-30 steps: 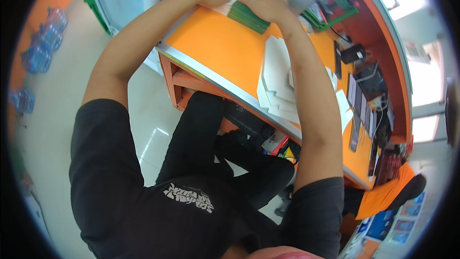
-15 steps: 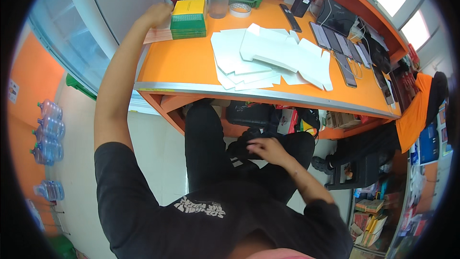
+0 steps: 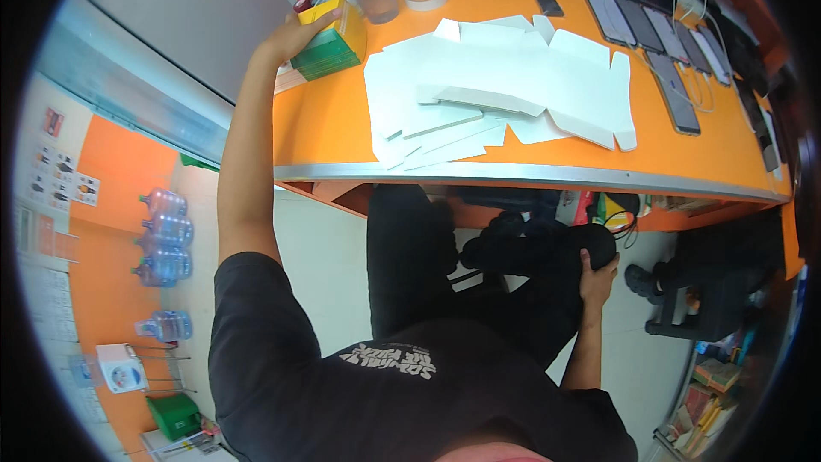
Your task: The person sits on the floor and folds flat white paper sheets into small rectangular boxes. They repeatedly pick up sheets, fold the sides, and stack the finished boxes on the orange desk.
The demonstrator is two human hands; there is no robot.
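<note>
On orange desk: yellow-and-green rectangular block, left hand seemingly steadying it, closure unclear; right hand splayed on black-clad knee.

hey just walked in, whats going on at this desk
A person in a black shirt is at an orange desk, left hand on a yellow-and-green stack near the desk's left end, thumb across its top; how firm the hold is can't be told. The right hand rests on the right knee. Flat, folded-edge white card pieces lie overlapping mid-desk, touched by neither hand, with several phones off to their right.
</note>
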